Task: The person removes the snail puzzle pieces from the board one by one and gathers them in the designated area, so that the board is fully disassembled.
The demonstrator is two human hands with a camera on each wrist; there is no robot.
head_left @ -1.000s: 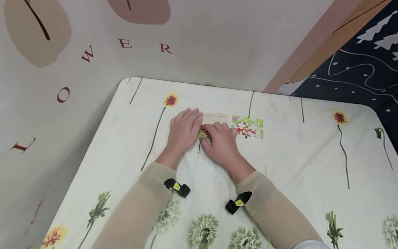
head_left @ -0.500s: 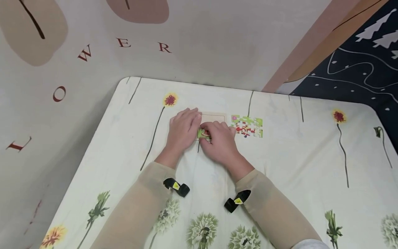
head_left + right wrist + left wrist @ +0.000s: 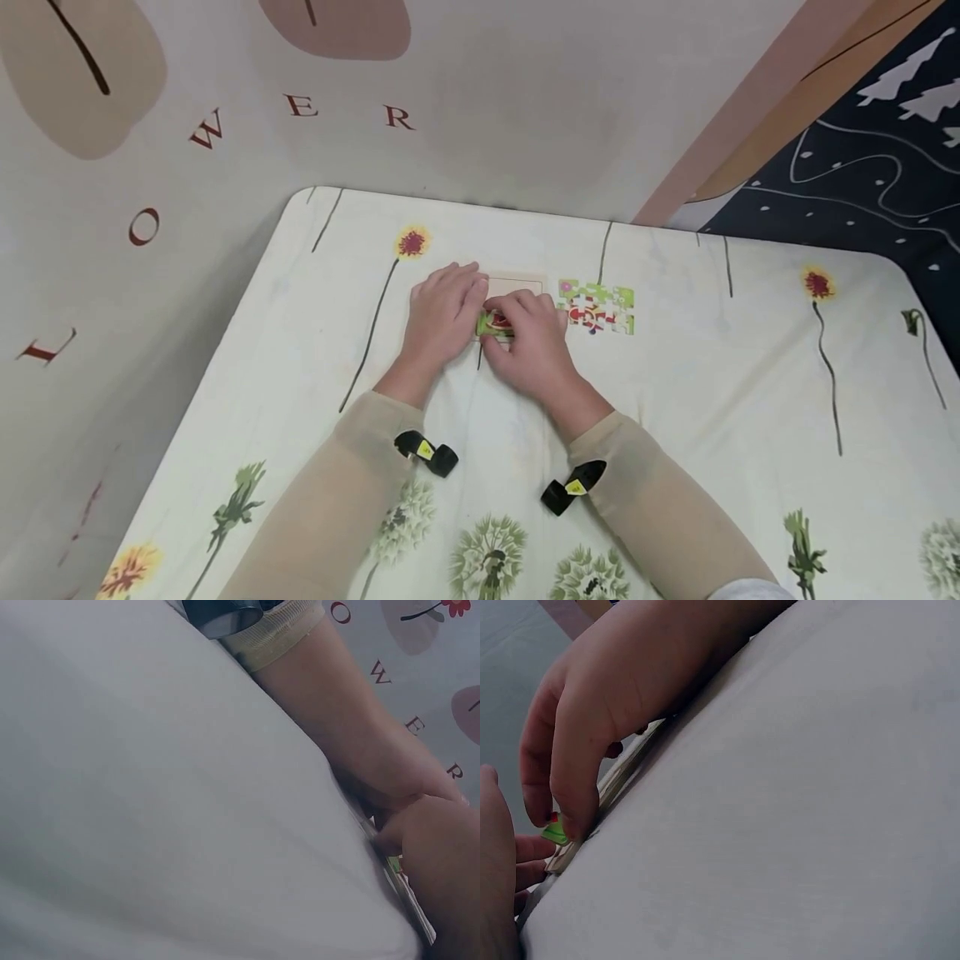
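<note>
A shallow, pale wooden puzzle board lies flat on the table in the head view. My left hand rests along its left side with fingers extended. Over the board's lower part is my right hand, its thumb and forefinger bent together. In the left wrist view, the right hand's fingertips pinch a small green-and-red puzzle piece at the board's edge. Green and red puzzle shows between the hands; the right hand hides what lies beneath it. The right wrist view shows the two hands close together, with the board mostly covered.
Right of the board, several green, red and white puzzle pieces lie joined or close together. A flower-print cloth covers the table. Behind the table's far edge rises a printed wall.
The right hand's fingers have shifted slightly over the board, and a little more of the green and red puzzle shows between the hands. The left hand stays in place.
</note>
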